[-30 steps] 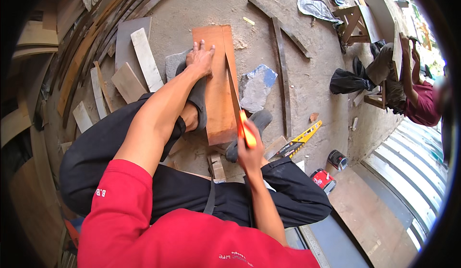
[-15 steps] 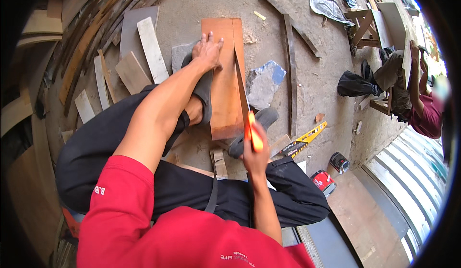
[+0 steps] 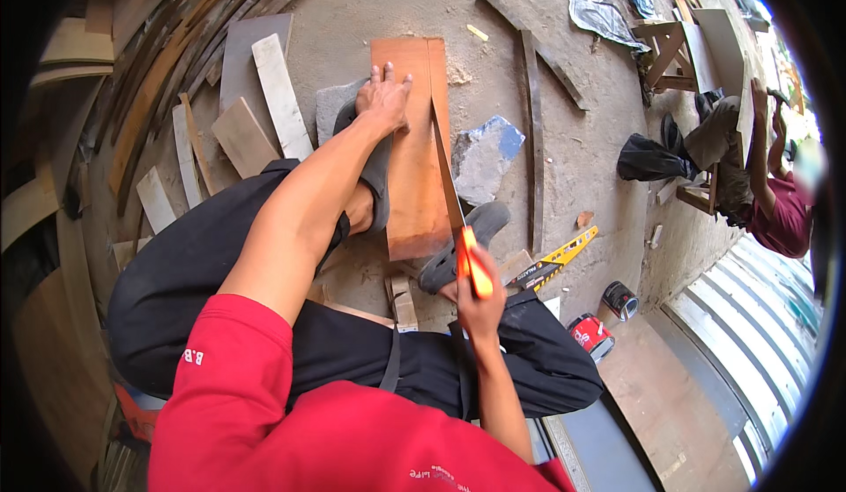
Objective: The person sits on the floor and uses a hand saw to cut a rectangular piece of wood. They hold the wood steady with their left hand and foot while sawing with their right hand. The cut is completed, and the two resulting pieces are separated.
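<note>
A reddish-brown wooden board [image 3: 407, 175] lies lengthwise in front of me, with a thin line running down its right part from the far edge. My left hand [image 3: 383, 102] presses flat on the board, fingers spread. My right hand [image 3: 480, 302] is wrapped round the orange handle of a handsaw [image 3: 448, 164]. The saw's blade reaches up and left to the cut in the board's right part. A dark shoe on my left foot [image 3: 377, 183] is against the board's left edge. My other shoe [image 3: 485, 223] is by its lower right corner.
A broken stone block [image 3: 486, 159] sits right of the board. A yellow-and-black saw [image 3: 564, 258] and paint cans [image 3: 590, 337] lie farther right. Wood offcuts [image 3: 280, 95] are scattered at left; dark wooden strips [image 3: 534, 139] lie on the floor. Another person [image 3: 780, 214] works at far right with a hammer.
My right hand has drawn the saw back toward me and slightly right. The left hand stays on the board. At far right, the other person's hammer shows more plainly.
</note>
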`<state>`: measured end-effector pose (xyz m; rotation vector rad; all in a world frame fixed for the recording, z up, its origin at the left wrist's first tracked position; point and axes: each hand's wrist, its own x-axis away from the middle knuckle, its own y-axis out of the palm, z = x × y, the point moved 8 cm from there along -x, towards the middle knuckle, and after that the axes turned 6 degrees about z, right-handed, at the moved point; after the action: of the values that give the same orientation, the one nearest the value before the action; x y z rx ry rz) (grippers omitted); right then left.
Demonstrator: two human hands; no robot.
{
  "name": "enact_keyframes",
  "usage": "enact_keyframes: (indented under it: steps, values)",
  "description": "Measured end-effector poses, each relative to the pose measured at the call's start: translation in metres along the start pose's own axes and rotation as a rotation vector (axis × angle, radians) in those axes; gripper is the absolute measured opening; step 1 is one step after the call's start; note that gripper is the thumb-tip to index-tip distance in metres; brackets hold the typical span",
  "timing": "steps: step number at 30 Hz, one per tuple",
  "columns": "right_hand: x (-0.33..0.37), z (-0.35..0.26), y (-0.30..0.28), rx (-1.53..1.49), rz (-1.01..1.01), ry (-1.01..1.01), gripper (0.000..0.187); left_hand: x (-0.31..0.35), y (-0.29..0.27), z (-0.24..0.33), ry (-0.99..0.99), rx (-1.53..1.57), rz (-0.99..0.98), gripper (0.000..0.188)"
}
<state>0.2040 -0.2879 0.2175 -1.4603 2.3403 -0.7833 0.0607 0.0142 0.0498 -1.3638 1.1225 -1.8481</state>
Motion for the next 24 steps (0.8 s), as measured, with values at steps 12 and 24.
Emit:
enact_keyframes:
  steps: [12,24]
  values:
    - [-0.025,0.002,0.038,-0.021,0.025,-0.010,0.052,-0.002,0.004,-0.002,-0.016,0.039,0.039,0.104]
    - [-0.049,0.004,0.051,-0.122,-0.061,0.201,0.047,-0.001,-0.001,-0.001,0.023,0.014,-0.012,0.112]
